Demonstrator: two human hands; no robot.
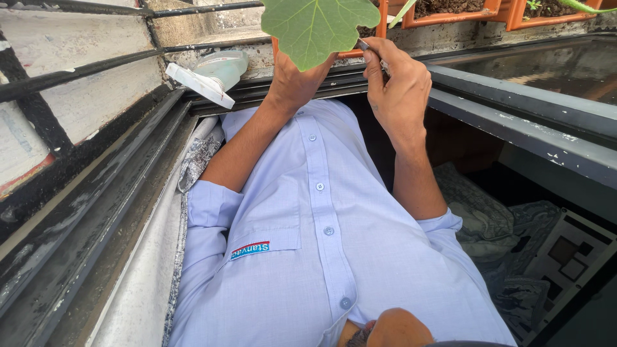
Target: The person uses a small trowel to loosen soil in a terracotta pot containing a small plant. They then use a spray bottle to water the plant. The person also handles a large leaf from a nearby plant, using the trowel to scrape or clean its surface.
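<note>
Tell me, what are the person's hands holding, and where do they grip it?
The right hand pinches a thin metal tool near its tip; its handle is hidden. The left hand reaches behind a large green leaf; what it holds cannot be told.

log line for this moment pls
left hand: raised behind big green leaf, grip hidden | right hand: pinches thin metal tool by leaf | orange planter: on ledge behind | pale bottle: lying left
</note>
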